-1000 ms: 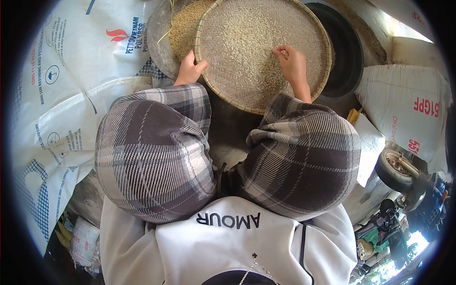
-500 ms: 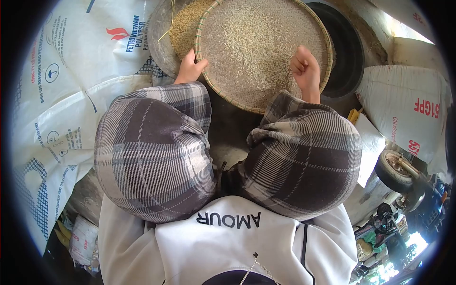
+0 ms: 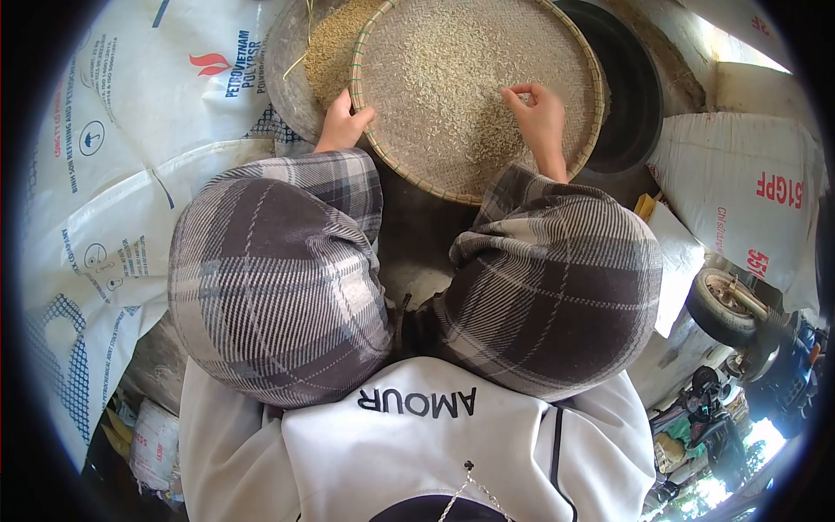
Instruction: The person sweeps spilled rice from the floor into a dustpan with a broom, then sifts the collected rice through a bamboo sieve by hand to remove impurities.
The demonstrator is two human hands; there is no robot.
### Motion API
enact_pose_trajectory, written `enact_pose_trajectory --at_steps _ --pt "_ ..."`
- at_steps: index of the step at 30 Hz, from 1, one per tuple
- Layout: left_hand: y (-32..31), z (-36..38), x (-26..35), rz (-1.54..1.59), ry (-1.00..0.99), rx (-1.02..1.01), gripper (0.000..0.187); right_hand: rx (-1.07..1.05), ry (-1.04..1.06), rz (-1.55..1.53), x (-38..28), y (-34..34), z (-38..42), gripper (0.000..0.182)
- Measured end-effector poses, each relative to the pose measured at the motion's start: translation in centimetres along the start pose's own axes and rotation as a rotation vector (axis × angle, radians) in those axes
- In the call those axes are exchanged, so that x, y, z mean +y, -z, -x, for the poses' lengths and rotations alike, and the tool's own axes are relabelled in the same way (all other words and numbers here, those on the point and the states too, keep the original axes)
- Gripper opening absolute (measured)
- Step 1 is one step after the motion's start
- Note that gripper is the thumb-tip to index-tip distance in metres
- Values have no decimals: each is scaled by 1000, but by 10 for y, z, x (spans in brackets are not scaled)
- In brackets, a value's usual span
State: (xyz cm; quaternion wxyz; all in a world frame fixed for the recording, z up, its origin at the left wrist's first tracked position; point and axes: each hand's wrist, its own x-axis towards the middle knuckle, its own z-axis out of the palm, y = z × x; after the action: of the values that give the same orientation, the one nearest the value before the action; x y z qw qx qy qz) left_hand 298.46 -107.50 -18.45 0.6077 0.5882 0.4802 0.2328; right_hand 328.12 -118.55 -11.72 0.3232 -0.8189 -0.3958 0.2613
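Observation:
A round woven winnowing tray (image 3: 396, 165) with a bound bamboo rim takes up the top middle of the view. Pale grains (image 3: 444, 70), which look like rice, lie spread over it, thicker near its centre. My left hand (image 3: 345, 122) grips the rim at the tray's left side, thumb on top. Over the right half of the tray is my right hand (image 3: 537, 117), its thumb and forefinger brought together in a pinch. Whatever those fingertips hold, if anything, is too small to make out.
Behind the tray on the left, a wide basin (image 3: 291, 65) holds golden grain (image 3: 339, 43). A black tub (image 3: 639, 96) stands at the right. White printed sacks (image 3: 130, 113) lie on the left, another sack (image 3: 739, 191) on the right, near a wheel (image 3: 722, 304).
My right hand has moved left over the grains and gone from a loose fist to a pinch. The left hand keeps its hold on the rim, and the tray sits slightly further left.

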Motion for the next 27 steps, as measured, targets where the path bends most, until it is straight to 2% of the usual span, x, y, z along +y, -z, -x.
enact_pose_trajectory --at_steps 2,6,8,9,11,12,13,15,16,18,19,21,22,25,27 --pt "-2 2 2 7 -17 9 31 85 68 151 -2 -8 3 23" --pt "-1 2 3 -15 -29 22 34 118 57 145 5 -14 -3 26" --pt "-2 1 2 1 -41 17 35 -60 -64 -144 11 -4 -7 22" --pt "-2 1 2 15 -51 13 36 -61 -65 -144 14 3 -7 22" --pt "-2 3 3 32 -37 10 37 -307 -206 -1063 22 19 -3 19" --pt "-3 3 5 49 -28 6 37 -352 -188 -1372 23 19 -2 13" --pt "-3 3 5 50 -26 5 37 -351 -190 -1372 25 19 0 13" --pt "-1 2 6 36 11 -16 37 -328 -157 -1740 25 20 6 14" --pt "-1 2 4 35 9 -19 37 -324 -155 -1741 26 20 5 14" --pt "-2 1 0 41 -43 0 36 -266 -270 -1513 30 19 1 16" --pt "-1 0 -1 40 -44 -2 36 -264 -270 -1515 30 18 -1 16" --pt "0 -1 -4 21 -43 -5 33 -6 -85 -447 28 14 -3 18" --pt "0 -2 -5 21 -46 -9 33 -1 -85 -447 27 13 -5 18" --pt "-1 -1 -6 46 -64 8 30 30 62 -9 25 13 -9 18" --pt "-2 -1 -4 65 -38 16 28 44 87 71 23 11 -9 17"
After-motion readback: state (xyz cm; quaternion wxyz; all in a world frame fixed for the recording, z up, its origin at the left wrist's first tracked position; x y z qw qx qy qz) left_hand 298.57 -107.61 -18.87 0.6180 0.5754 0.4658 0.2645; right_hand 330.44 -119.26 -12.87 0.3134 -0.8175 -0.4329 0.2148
